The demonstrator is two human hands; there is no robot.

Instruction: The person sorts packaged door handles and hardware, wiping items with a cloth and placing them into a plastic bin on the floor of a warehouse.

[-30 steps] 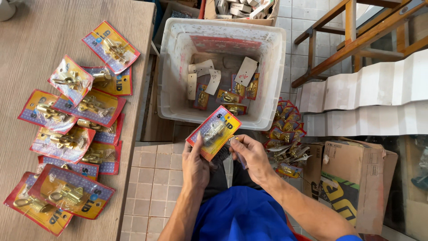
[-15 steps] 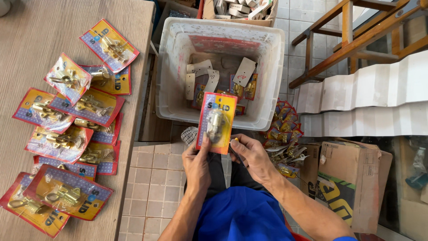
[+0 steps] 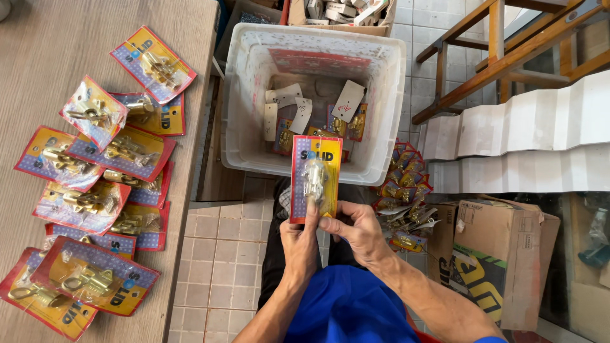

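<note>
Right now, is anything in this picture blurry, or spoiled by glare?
Head view: daylight is even and the focus sharp; the blister pack in both hands, left hand and right hand, shows small glints on its plastic bubble, as do the packs on the table; straight lines bend slightly near the edges.

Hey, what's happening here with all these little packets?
A seated person holds one carded packet of brass hardware upright in both hands: the left hand grips its lower edge and the right hand pinches beside it. A white plastic bin ahead holds more packets and paper tags. Many like packets lie overlapping on the wooden table, and another heap sits on the floor.
</note>
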